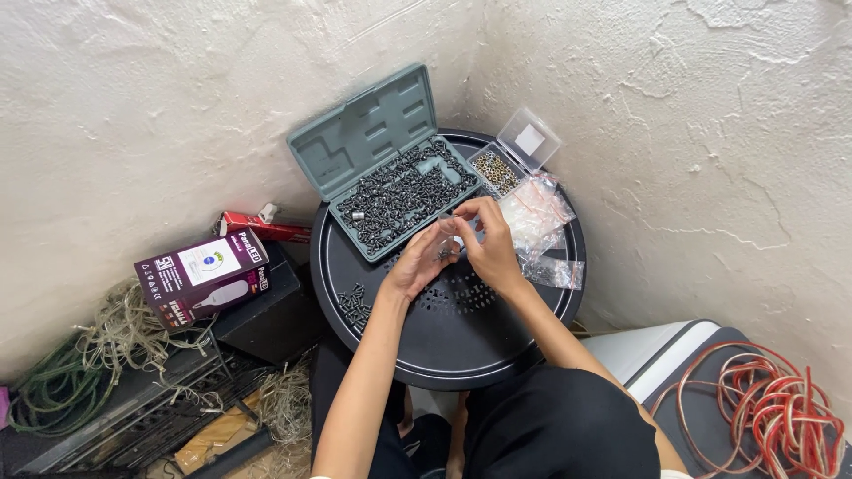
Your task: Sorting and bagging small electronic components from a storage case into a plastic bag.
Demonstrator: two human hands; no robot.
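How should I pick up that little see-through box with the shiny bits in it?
Probably grip the small clear box by its two long side walls, coming from above. Its lid stands open behind it, so lifting by the lid could tip the bits out. The grey case crowds its left side.

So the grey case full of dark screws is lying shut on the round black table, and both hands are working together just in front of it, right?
Not quite: the grey case is open, its lid propped back against the wall, as the head view shows. The rest holds: it is full of dark screws, sits on the round black table, and the left hand and right hand meet just in front of it.
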